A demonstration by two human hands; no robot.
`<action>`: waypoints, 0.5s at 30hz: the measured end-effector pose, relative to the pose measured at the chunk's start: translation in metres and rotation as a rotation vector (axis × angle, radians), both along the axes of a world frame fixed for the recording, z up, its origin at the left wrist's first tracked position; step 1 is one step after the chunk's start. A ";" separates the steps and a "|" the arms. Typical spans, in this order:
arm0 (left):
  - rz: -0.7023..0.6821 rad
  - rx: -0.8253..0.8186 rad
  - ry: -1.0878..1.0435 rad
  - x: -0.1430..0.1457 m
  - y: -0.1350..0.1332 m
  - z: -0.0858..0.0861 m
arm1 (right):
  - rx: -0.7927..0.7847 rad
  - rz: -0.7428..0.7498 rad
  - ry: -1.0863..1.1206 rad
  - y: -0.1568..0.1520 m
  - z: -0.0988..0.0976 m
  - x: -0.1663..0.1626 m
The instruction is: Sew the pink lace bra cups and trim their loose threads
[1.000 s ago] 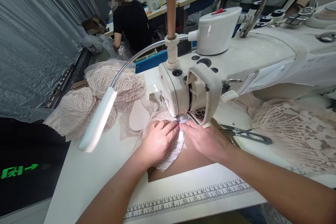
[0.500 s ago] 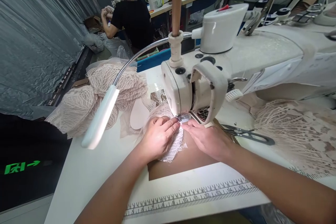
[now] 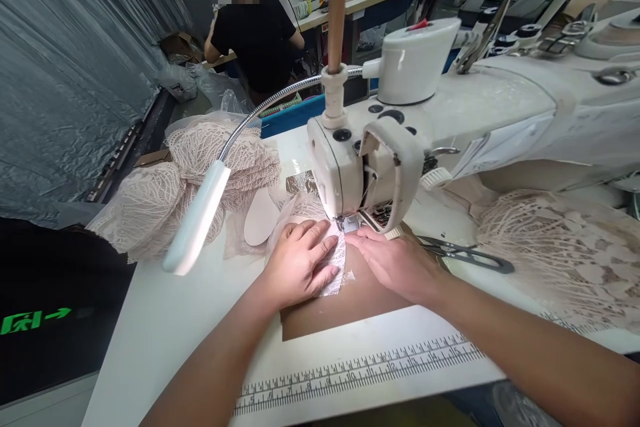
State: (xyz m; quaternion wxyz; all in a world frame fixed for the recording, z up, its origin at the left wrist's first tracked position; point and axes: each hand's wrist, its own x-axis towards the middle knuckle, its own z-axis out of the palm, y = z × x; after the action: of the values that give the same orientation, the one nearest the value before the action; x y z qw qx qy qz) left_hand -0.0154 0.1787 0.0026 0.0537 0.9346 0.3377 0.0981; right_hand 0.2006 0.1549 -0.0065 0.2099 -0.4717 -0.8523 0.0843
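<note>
Under the head of a white sewing machine (image 3: 336,170) lies a pale lace piece (image 3: 337,265), its near end on a brown plate (image 3: 365,300). My left hand (image 3: 299,265) rests flat on the lace with fingers spread, just left of the presser foot (image 3: 342,222). From the other side, my right hand (image 3: 397,261) has thumb and fingers pressed together at the lace's right edge, close to the foot. The right fingertips partly cover that edge. Beyond my left hand, the rest of the lace runs back beside the machine head.
Stacked lace cups (image 3: 225,153) lie at the back left, near an oval white pad (image 3: 262,217). A gooseneck lamp (image 3: 197,220) arches over the table's left side. Dark scissors (image 3: 475,256) and more lace (image 3: 565,240) lie right. A person (image 3: 253,40) sits beyond.
My left hand has flattened and spread its fingers, which were bunched closer together. The lace's near end has shifted farther in toward the foot. My right hand stays nearly in place.
</note>
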 end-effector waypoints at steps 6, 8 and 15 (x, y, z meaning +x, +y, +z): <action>0.000 -0.077 -0.038 0.001 -0.009 0.006 | 0.004 0.047 0.011 -0.001 0.000 0.002; 0.033 -0.057 -0.025 0.003 -0.010 0.006 | 0.014 0.053 0.016 -0.001 -0.001 0.002; 0.049 -0.164 -0.101 0.002 -0.006 0.005 | 0.030 0.066 0.032 -0.002 -0.004 0.002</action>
State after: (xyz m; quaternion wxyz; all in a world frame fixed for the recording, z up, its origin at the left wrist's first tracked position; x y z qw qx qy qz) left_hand -0.0132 0.1730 0.0075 0.1445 0.9124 0.3642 0.1185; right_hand 0.2028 0.1531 -0.0101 0.2278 -0.4385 -0.8651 0.0861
